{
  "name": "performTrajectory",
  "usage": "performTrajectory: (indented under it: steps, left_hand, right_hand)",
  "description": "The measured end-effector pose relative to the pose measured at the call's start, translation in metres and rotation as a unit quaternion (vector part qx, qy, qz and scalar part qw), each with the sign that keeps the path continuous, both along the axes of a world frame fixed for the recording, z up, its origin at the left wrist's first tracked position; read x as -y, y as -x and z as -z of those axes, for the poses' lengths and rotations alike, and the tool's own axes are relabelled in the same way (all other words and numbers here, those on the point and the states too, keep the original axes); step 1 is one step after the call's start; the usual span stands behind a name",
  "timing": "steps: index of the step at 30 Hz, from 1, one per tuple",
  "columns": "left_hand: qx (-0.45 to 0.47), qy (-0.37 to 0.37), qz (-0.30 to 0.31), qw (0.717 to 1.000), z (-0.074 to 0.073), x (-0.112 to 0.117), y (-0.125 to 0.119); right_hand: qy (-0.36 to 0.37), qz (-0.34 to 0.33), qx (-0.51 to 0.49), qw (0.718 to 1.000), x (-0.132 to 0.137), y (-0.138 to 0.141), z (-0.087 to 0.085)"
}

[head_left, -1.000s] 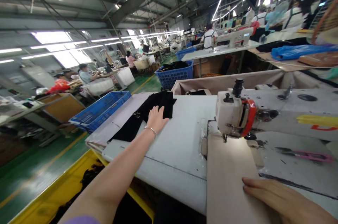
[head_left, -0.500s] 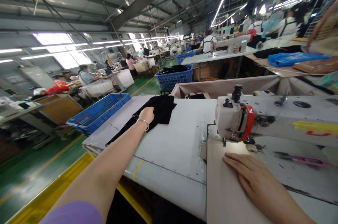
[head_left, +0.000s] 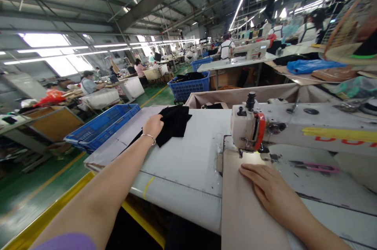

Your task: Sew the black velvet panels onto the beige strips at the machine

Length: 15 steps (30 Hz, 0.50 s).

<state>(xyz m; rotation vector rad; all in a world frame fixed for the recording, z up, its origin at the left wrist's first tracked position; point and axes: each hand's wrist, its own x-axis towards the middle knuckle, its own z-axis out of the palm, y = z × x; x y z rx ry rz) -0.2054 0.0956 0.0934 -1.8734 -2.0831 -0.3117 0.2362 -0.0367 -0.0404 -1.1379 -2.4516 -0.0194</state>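
Note:
Several black fabric pieces (head_left: 175, 122) lie in an overlapping pile at the far left of the white sewing table (head_left: 182, 159). My left hand (head_left: 153, 125), a bracelet at its wrist, is closed at the left part of this pile; its fingertips are partly hidden. A sewing machine (head_left: 246, 126) with a red guard stands to the right. Under its needle area runs a long beige panel (head_left: 250, 210), reaching down to the bottom of the view. My right hand (head_left: 266, 183) rests flat on the panel just below the presser foot, fingers stretched out.
Pink-handled thread snips (head_left: 319, 168) lie on the machine bed. A blue crate (head_left: 101, 126) stands beyond the table's left end, and a fabric-lined bin (head_left: 265, 91) is behind the table. A yellow tray edge (head_left: 59, 208) shows at lower left. Other people work farther back.
The whole view has swung slightly right, so things sit a little farther left. My left hand has shifted slightly left over the black fabric. My right hand stays flat on the panel.

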Motion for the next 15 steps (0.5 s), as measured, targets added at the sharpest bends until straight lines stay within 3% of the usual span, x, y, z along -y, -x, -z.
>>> performTrajectory:
  steps: [3, 5, 7, 9, 11, 12, 13, 15]
  left_hand:
    - [0.008, -0.079, 0.051, 0.996, -0.024, 0.026, -0.03]
    - [0.041, -0.097, 0.147, 0.984, -0.019, 0.063, -0.064]
    - [0.086, 0.002, 0.255, 0.963, 0.001, 0.107, -0.103]
    - [0.132, 0.165, 0.356, 0.91, 0.022, 0.143, -0.135]
    - [0.179, 0.292, 0.433, 0.834, 0.035, 0.158, -0.153]
    - [0.199, 0.315, 0.444, 0.815, 0.037, 0.155, -0.155]
    - [0.209, 0.305, 0.434, 0.822, 0.037, 0.147, -0.154]
    - [0.185, 0.217, 0.346, 0.894, 0.036, 0.12, -0.142]
  right_hand:
    - [-0.006, 0.022, -0.004, 1.0, 0.003, 0.005, -0.01]
    - [-0.01, 0.045, -0.004, 0.999, 0.005, 0.009, -0.014]
    - [-0.011, 0.062, 0.0, 0.998, 0.006, 0.012, -0.016]
    - [-0.01, 0.07, 0.004, 0.997, 0.006, 0.013, -0.016]
    - [-0.008, 0.073, 0.004, 0.997, 0.007, 0.013, -0.016]
    - [-0.006, 0.073, 0.003, 0.997, 0.007, 0.012, -0.016]
    - [-0.004, 0.072, 0.002, 0.997, 0.007, 0.012, -0.016]
    - [0.0, 0.07, 0.0, 0.998, 0.007, 0.011, -0.017]
